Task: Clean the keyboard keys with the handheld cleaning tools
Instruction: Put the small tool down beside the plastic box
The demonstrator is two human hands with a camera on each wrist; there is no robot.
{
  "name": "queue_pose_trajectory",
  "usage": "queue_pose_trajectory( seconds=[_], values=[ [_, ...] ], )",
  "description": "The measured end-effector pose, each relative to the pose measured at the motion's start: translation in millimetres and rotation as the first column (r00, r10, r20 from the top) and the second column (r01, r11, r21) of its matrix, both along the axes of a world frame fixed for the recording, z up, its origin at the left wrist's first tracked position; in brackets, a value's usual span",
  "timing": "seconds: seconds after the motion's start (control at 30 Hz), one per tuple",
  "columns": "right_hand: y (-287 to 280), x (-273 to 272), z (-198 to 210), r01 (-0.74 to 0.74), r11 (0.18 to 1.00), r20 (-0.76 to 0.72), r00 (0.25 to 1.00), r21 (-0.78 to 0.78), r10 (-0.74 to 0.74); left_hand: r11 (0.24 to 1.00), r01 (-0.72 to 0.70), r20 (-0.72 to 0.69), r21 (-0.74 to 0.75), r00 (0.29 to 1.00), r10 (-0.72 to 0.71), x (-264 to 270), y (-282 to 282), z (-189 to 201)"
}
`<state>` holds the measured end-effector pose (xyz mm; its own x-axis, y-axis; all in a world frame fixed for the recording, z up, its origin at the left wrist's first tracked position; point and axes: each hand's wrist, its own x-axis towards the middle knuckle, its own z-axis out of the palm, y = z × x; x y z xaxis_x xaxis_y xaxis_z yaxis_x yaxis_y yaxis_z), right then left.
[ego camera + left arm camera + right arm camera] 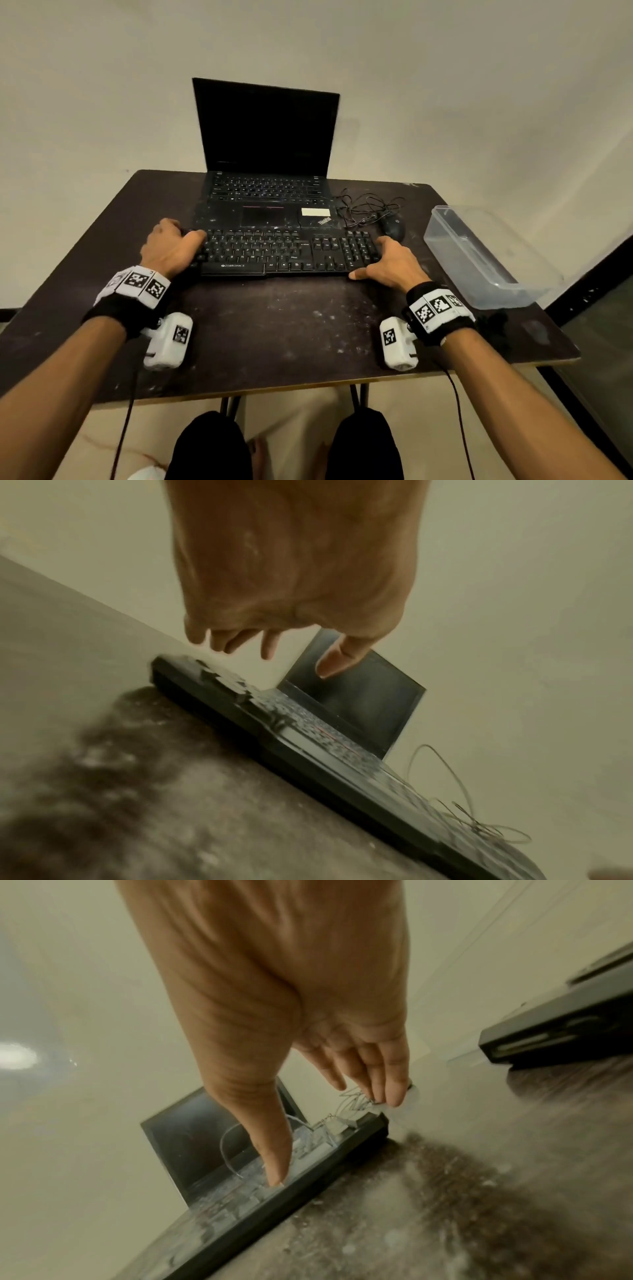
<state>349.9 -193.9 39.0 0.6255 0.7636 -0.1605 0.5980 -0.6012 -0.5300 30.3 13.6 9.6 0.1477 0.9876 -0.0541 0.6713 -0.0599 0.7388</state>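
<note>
Black keyboard (287, 251), left hand (169, 248) and right hand (394, 262) at its ends, fingers loosely spread

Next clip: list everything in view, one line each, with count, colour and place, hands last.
Table: one, dark brown, dusty, under everything.
Keyboard: one, black, table centre, before the laptop.
Laptop: one, black, open, screen dark, behind the keyboard.
Mouse: one, black, right of the laptop, cable tangled beside it.
Tub: one, clear plastic, table's right edge.
Cleaning tools: none visible.
Left hand: on the keyboard's left end.
Right hand: fingers straight, at the keyboard's right end.
</note>
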Motion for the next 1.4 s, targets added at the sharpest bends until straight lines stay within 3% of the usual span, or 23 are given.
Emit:
queue_pose_trajectory(
  seconds=[0.07,0.13,0.2,0.27,0.33,0.4,0.53,0.77,1.1,1.4],
  values=[
    [-33,-2,5,0.009,0.992,0.019,1.0,0.124,-0.012,0.985,0.05,-0.011,0.163,0.999,-0.049,22,-31,13],
    [-77,4,4,0.045,0.963,0.038,0.998,0.267,-0.057,0.942,0.193,0.044,0.275,0.976,-0.212,52,-75,18],
    [-126,18,0,0.113,0.907,0.041,0.989,0.405,-0.142,0.867,0.39,0.049,0.31,0.904,-0.424,89,-123,19],
    [-170,33,2,0.196,0.869,0.134,0.949,0.455,-0.285,0.743,0.604,-0.026,0.29,0.781,-0.625,135,-160,16],
    [-202,47,3,0.246,0.89,0.26,0.896,0.383,-0.359,0.589,0.783,-0.159,0.2,0.619,-0.769,187,-194,14],
    [-215,59,-5,0.213,0.95,0.325,0.903,0.229,-0.281,0.508,0.858,-0.27,0.084,0.51,-0.817,231,-215,13],
    [-214,70,-22,-0.054,0.998,0.267,0.963,0.043,0.041,0.49,0.87,-0.306,-0.059,0.452,-0.838,284,-221,6],
    [-200,83,-43,-0.008,1.0,0.257,0.966,0.021,0.002,0.525,0.844,-0.359,-0.109,0.459,-0.813,312,-211,-10],
    [-203,82,-50,0.035,0.989,0.256,0.964,0.142,-0.071,0.619,0.785,-0.325,0.015,0.589,-0.74,309,-218,-19],
    [-227,97,-7,0.042,0.94,0.173,0.979,0.34,-0.106,0.572,0.806,-0.166,0.151,0.591,-0.789,292,-234,-4]
  ],
)
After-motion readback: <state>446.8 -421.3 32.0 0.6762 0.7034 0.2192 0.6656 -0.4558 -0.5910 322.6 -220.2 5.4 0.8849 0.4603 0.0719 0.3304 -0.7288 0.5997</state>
